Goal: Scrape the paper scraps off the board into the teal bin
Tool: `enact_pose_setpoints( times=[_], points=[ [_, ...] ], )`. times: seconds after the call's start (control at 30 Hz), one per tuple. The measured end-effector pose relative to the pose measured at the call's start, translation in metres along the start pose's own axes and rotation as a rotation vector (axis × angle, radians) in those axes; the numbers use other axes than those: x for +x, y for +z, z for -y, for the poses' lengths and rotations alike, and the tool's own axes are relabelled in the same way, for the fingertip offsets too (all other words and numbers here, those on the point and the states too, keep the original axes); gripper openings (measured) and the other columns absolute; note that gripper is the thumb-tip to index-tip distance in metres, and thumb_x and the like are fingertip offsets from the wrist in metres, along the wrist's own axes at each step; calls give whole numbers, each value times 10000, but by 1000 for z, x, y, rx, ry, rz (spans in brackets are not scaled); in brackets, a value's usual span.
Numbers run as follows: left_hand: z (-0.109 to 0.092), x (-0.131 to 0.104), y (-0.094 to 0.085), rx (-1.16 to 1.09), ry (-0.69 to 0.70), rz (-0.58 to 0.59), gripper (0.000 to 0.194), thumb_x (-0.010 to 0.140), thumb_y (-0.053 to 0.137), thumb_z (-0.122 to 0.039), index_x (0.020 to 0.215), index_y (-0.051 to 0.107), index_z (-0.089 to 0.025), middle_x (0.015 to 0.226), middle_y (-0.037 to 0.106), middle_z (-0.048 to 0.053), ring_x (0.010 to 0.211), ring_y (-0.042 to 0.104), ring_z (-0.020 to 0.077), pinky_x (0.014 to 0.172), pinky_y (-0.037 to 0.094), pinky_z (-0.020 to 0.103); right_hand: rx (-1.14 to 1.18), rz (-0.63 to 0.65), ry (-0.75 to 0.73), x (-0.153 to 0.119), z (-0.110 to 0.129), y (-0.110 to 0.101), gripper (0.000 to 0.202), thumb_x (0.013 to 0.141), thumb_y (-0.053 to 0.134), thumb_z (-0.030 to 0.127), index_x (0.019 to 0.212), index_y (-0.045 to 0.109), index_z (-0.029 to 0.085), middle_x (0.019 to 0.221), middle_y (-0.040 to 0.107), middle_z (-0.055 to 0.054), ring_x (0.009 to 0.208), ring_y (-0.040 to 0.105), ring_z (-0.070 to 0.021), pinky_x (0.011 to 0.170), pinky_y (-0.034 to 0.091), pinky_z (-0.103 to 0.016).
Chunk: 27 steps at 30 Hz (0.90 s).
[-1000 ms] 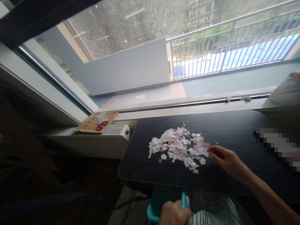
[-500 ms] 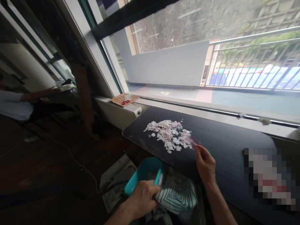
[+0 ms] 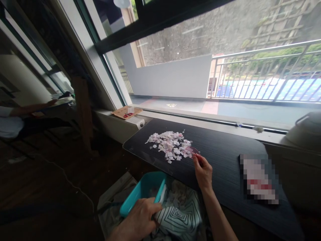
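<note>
A loose heap of small white and pinkish paper pieces (image 3: 167, 144) lies on the black table (image 3: 215, 140). At its right edge, my right hand (image 3: 203, 170) is closed, pinching a thin see-through pinkish sheet with a rounded edge (image 3: 195, 151) that touches the pieces. My left hand (image 3: 141, 214) is low in front, fingers curled at the edge of a white patterned bag (image 3: 179, 214) with black nested lines, beside the rim of a turquoise bin (image 3: 135, 194). The bag's mouth holds more paper bits (image 3: 178, 193). The left fingertips are partly hidden.
Red-handled scissors (image 3: 127, 114) lie on brown paper (image 3: 117, 113) on the sill. A blurred-out flat object (image 3: 259, 180) rests on the table's right side. A white bucket (image 3: 304, 130) stands far right. At the left, another person's arm (image 3: 32, 108) shows. A cord (image 3: 72, 182) crosses the floor.
The whole view has swung to the right, so things appear further left. My right hand has come slightly closer to the heap with the thin sheet. My left hand keeps its place at the bag.
</note>
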<state>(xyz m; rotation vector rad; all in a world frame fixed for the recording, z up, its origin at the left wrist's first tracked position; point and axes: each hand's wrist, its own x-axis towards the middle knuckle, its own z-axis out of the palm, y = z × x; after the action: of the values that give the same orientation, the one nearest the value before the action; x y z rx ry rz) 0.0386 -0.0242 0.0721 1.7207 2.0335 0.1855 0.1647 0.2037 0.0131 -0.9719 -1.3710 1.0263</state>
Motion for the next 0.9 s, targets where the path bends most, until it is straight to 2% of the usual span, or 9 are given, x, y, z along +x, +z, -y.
enact_pose_setpoints(
  times=[0.2,0.4,0.57,0.73,0.9],
  points=[
    [25,2,-6,41,54,52,81,745,590,-236,691,543,-196,765,574,-23,732,556,157,615,335,241,-83,-62,-9,-2,0,-2,367,754,597,486,867,709,155,848,710,-89,738,637,-200,691,496,-313],
    [52,9,-5,61,147,102,109,722,656,-248,717,557,-202,776,571,-22,760,555,167,670,359,249,-279,-32,-54,-4,2,-3,344,784,574,472,877,714,172,851,709,-74,750,638,-199,706,492,-314],
    [60,17,-8,48,207,116,70,750,655,-240,790,604,-216,829,588,3,802,548,187,733,365,278,-395,-31,-94,-6,3,-3,309,798,569,453,843,709,182,826,706,-63,745,642,-199,708,497,-320],
    [64,24,-13,62,268,135,49,796,629,-254,827,621,-217,828,580,15,777,534,188,718,354,293,-406,-137,-87,-10,10,-2,278,791,584,420,841,702,173,797,711,-56,702,650,-187,696,516,-317],
    [67,28,-14,104,321,139,50,794,621,-237,835,630,-210,792,562,25,760,519,196,680,341,293,-438,23,-114,-13,14,-2,234,780,599,388,823,703,182,813,728,-50,715,665,-186,704,527,-315]
  ],
)
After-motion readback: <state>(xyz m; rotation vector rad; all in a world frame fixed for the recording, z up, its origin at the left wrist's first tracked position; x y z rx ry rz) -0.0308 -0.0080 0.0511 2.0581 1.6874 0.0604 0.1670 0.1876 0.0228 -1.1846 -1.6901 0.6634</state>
